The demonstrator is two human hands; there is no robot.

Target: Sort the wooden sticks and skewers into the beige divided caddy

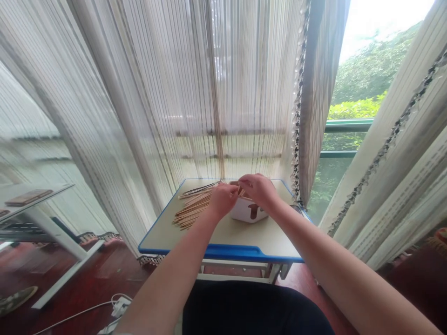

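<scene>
My left hand (pixel 223 200) and my right hand (pixel 260 190) meet at the far side of a small desk (pixel 164 237), fingers pinched close together. Between the fingertips there is something small and brownish, too small and covered to name. Just beneath them stands a white box (pixel 244 212) with a brown mark on its front; the hands hide part of its top and what lies inside. Beside my left hand a pile of thin wooden sticks (pixel 190 211) is spread on the desktop. A few darker, longer pieces (pixel 200 190) lie along the pile's far edge.
The desk has a blue rim (pixel 230 251). Sheer striped curtains (pixel 167 93) hang right behind it, with a window railing (pixel 349 125) at the right. Another table (pixel 35 197) stands at the left. A white power strip (pixel 120 305) with a cable lies on the floor.
</scene>
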